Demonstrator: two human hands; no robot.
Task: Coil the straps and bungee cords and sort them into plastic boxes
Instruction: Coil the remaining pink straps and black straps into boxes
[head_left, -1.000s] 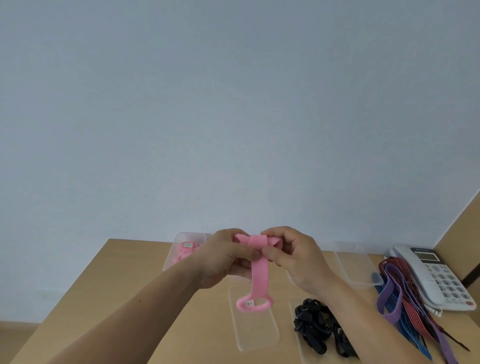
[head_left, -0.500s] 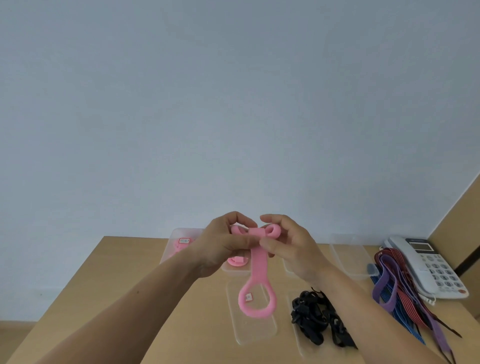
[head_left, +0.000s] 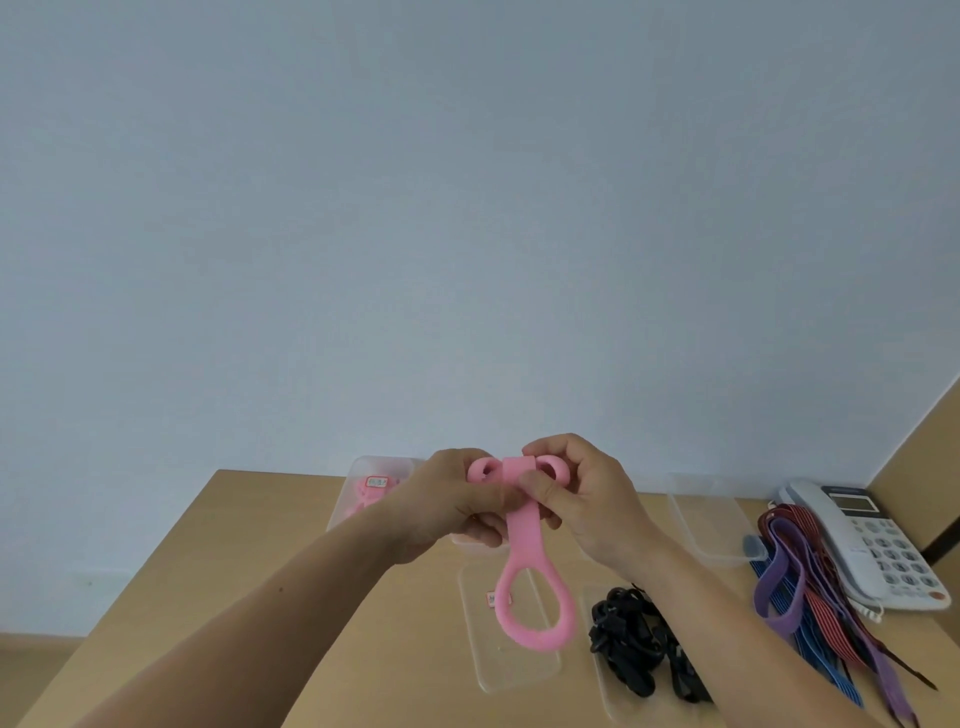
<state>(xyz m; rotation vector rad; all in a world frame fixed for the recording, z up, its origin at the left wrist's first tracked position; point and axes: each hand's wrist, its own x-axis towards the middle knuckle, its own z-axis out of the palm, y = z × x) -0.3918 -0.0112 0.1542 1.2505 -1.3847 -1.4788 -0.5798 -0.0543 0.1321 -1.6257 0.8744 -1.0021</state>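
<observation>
Above the desk (head_left: 260, 571), in my head view, both hands are raised, meeting at the top of a pink strap (head_left: 519, 530). My left hand (head_left: 447, 506) pinches it from nine o'clock and my right hand (head_left: 587, 499) from three, thumbs pressed on the band where it crosses the fold. Both are clamped on the strap, I judge to stop the springy loops unrolling while I coil it. Two small rings poke out either side of the grip, and the big end ring hangs free at six o'clock, over an open plastic box (head_left: 519, 670).

At ten o'clock from my hands a far box (head_left: 358, 470) already holds pink straps, likely this one's destination. At five o'clock black cords (head_left: 634, 644) lie in another box. At four o'clock the loose striped straps (head_left: 810, 597) wait unsorted, draped against a telephone (head_left: 878, 551).

Compared with a second ago, the hanging ring has turned to face me and reads rounder, and the two top rings now show clearly.
</observation>
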